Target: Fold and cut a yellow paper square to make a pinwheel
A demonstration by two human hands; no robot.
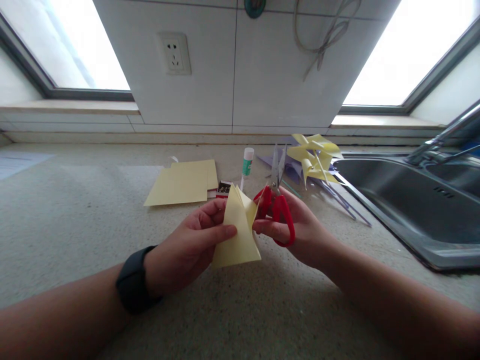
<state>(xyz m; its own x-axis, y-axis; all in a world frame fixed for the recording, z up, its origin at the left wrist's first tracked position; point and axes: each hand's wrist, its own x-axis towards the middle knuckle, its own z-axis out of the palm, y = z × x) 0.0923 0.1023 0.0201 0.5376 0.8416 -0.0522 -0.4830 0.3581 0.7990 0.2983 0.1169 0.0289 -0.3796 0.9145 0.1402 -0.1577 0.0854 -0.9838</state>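
One creased yellow paper [237,245], just below centre in the head view, over a pale speckled tabletop [93,215]. Left hand [189,245], toward 9 o'clock: clamped on it, thumb in front. Right hand [300,225], toward 3 o'clock: closed around red-handled scissors [275,189], blades upward and parted, thumb at the paper's edge. Apparently in hand: parting or arranging the folds. Called for next, by the look of it: a steady pinch, with blade tips kept clear. Beyond the paper: glue stick [247,164] toward 12, small box [224,188] at 11, flat yellow sheets [183,183] between 10 and 11, yellow pinwheel [313,148] between 1 and 2.
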